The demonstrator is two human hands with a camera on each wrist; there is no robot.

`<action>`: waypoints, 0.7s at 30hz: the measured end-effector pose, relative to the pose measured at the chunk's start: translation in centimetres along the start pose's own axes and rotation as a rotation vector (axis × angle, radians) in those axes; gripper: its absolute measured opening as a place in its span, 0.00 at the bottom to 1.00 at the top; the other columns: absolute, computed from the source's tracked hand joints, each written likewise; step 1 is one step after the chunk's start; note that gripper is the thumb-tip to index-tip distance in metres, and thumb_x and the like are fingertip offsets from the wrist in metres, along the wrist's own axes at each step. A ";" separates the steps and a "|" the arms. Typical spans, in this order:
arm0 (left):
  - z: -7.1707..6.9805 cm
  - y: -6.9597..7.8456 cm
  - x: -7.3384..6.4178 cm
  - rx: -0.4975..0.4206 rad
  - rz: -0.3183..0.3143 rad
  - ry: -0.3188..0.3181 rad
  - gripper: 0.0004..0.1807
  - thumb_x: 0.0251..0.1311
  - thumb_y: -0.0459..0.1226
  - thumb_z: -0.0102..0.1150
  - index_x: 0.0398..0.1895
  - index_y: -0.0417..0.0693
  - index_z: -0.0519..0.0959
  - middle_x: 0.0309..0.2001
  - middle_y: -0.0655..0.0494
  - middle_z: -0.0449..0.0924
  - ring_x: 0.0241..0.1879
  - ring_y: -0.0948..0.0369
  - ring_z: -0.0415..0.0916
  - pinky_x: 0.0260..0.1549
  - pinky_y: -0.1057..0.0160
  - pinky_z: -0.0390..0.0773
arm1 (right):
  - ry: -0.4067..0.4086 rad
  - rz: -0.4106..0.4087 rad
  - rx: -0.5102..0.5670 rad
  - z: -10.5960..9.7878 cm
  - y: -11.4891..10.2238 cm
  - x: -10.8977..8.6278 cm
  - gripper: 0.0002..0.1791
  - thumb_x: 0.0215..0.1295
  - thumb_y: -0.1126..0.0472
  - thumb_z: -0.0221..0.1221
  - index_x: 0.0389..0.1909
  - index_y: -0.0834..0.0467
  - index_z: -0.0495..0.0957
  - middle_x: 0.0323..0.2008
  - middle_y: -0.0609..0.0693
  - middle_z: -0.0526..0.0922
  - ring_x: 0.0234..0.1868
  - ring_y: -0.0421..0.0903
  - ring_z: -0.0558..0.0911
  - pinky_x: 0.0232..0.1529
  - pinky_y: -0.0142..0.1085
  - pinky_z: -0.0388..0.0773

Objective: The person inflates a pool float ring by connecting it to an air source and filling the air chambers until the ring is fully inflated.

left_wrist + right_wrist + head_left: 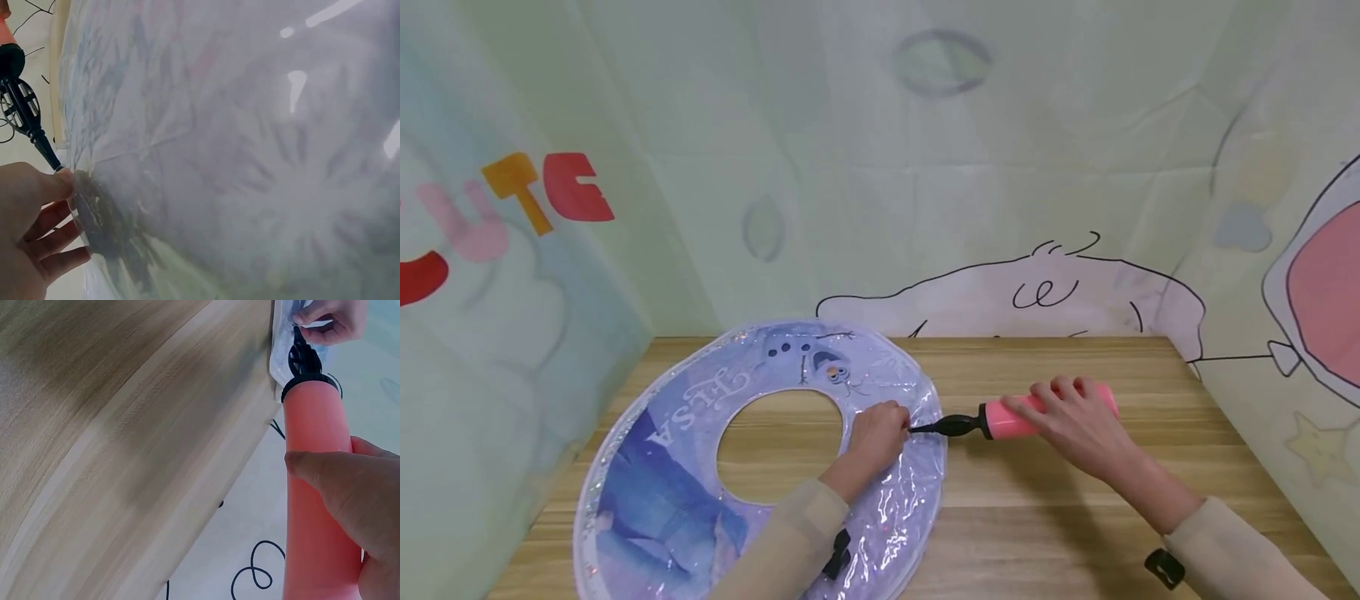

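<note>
A blue and purple swim ring (685, 492) with cartoon figures and the letters ELSA lies on the table, its surface shiny and wrinkled in places. My left hand (878, 433) pinches the ring at its right side, right where the pump's black nozzle (951, 426) meets it. Fingers hide the valve and the nozzle's tip. The thumb (59, 182) sits beside that tip in the left wrist view. My right hand (1078, 423) grips the pink barrel of a hand pump (317, 425), held almost level, pointing left toward the ring.
The wood-grain table (1030, 533) extends under the ring and the pump. A pale printed curtain (865, 167) with cartoon drawings stands behind the table and at both sides. Dark wrist straps (1164, 568) show near the sleeves.
</note>
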State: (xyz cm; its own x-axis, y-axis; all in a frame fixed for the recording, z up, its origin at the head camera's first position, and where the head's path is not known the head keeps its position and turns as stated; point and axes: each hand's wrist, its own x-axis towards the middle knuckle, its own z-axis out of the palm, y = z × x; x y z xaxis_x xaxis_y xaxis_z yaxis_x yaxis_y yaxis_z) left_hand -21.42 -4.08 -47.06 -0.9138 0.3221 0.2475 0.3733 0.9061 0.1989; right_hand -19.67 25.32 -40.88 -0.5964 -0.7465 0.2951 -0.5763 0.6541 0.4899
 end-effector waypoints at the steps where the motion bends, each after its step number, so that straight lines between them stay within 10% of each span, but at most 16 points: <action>1: 0.0 0.0 0.0 -0.005 -0.002 -0.007 0.04 0.44 0.37 0.66 0.22 0.52 0.80 0.23 0.60 0.74 0.25 0.57 0.74 0.20 0.61 0.69 | 0.003 -0.002 -0.002 0.0 0.0 0.0 0.39 0.43 0.56 0.71 0.60 0.43 0.67 0.39 0.54 0.76 0.37 0.57 0.75 0.34 0.48 0.73; 21: -0.5 0.0 0.0 -0.053 0.014 -0.043 0.10 0.47 0.38 0.65 0.34 0.51 0.79 0.31 0.58 0.76 0.34 0.57 0.76 0.28 0.59 0.75 | 0.062 -0.020 0.034 0.5 0.4 -0.9 0.44 0.38 0.55 0.73 0.62 0.46 0.67 0.40 0.52 0.75 0.39 0.54 0.75 0.36 0.46 0.72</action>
State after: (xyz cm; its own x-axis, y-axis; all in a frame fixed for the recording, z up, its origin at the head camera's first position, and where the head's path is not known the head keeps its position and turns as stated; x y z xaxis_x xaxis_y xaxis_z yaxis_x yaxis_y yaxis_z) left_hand -21.38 -4.20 -46.60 -0.9142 0.3467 0.2101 0.3926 0.8861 0.2464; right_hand -19.66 26.28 -41.31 -0.5490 -0.7651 0.3363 -0.6070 0.6417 0.4689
